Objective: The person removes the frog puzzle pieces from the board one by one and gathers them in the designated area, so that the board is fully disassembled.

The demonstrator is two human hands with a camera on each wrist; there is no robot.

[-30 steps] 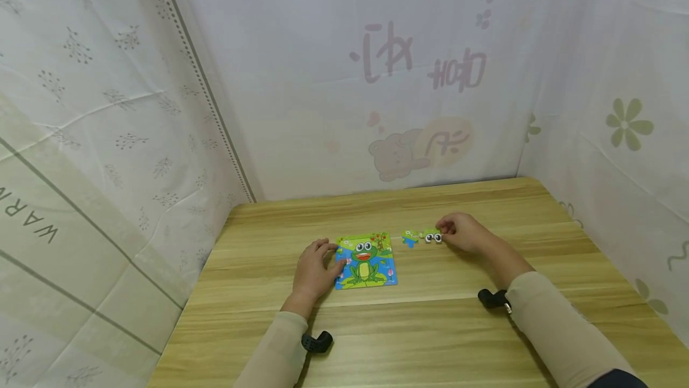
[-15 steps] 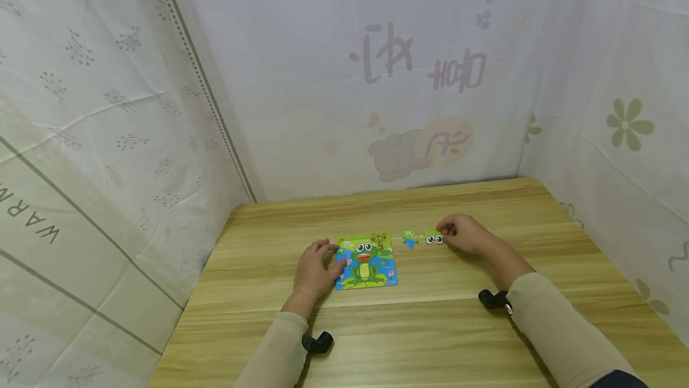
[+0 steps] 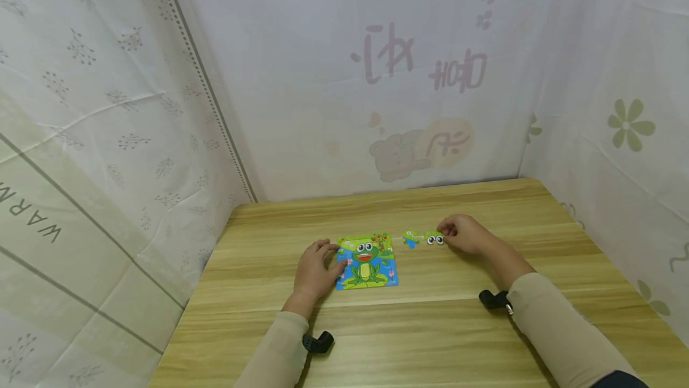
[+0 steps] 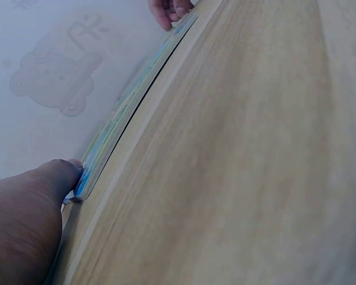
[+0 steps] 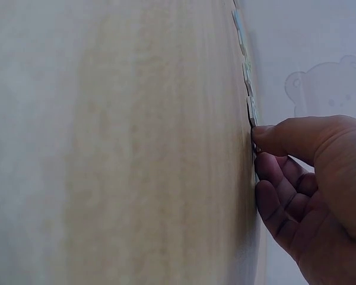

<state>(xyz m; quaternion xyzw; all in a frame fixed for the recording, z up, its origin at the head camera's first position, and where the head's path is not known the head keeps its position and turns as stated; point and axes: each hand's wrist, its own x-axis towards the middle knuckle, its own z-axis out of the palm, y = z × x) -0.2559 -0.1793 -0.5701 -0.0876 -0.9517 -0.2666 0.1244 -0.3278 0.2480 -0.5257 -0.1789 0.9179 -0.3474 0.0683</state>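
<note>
In the head view a square frog puzzle [image 3: 365, 268] lies flat on the wooden table. My left hand [image 3: 314, 271] rests at its left side, the thumb on the puzzle's edge and the index finger by its upper left corner. The left wrist view shows that thumb [image 4: 62, 175] against the near corner of the board. To the right, my right hand [image 3: 465, 234] pinches the right edge of a loose puzzle piece [image 3: 435, 238] printed with two big eyes. Another loose piece [image 3: 411, 239], green and blue, lies just left of it. Seen from the right wrist, my thumb [image 5: 270, 139] meets the piece's edge close over the tabletop.
The wooden table [image 3: 420, 334] reaches back to a printed curtain [image 3: 323, 107]. More curtain hangs at the left [image 3: 107, 137] and right. Black wrist cameras [image 3: 317, 342] sit on both sleeves.
Hands and puzzle keep nearly the same places. The eye piece, slightly raised at its edge earlier, now looks flatter and a touch further right, still at my right fingertips.
</note>
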